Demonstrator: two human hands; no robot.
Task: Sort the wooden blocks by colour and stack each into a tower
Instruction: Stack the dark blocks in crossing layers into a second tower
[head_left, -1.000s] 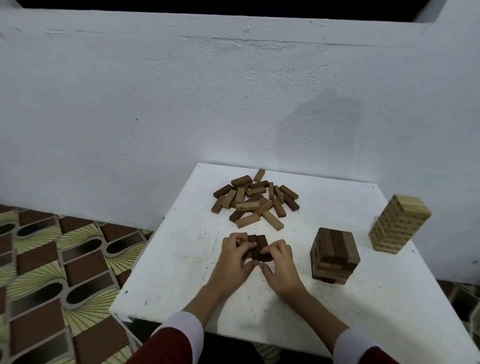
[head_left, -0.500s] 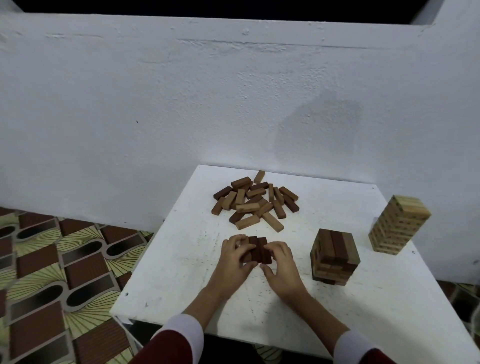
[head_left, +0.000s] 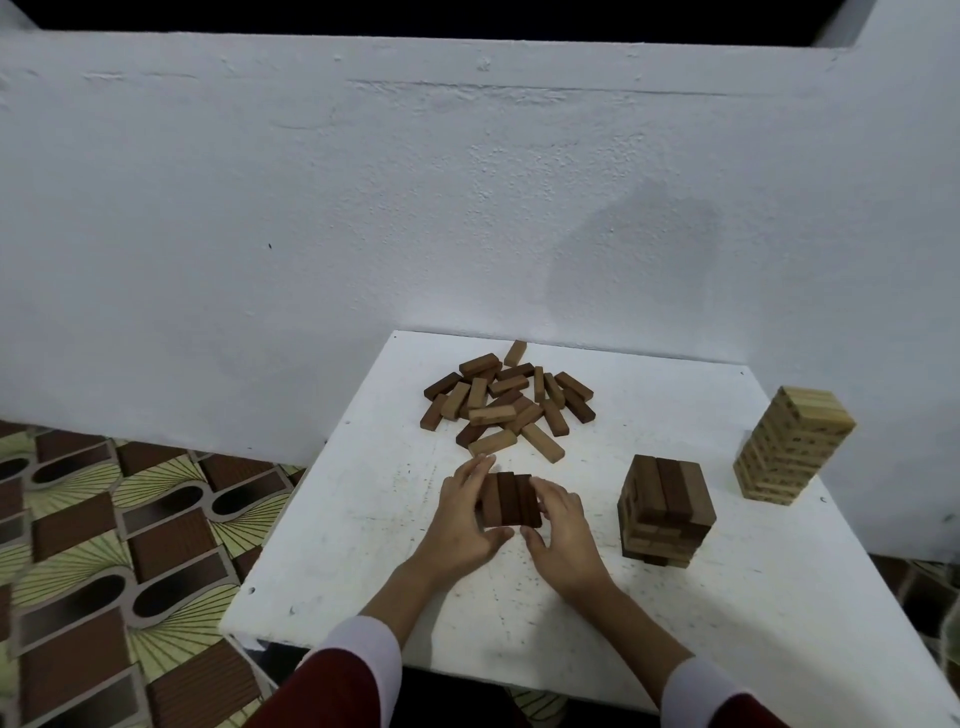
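Three dark brown blocks lie side by side as a flat layer on the white table, near its front. My left hand presses its straight fingers against the layer's left side, thumb at the near edge. My right hand cups the right side with curled fingers, thumb also at the near edge. A loose pile of mixed brown and tan blocks lies behind the layer. To the right stand a short medium-brown tower and a taller light-wood tower.
A white wall rises directly behind the table. The table's left edge drops to a patterned floor. The light tower stands close to the table's right edge.
My left fingers have straightened from a curled hold and now lie flat along the dark layer's side. The layer looks squared up. The pile and both towers have not moved.
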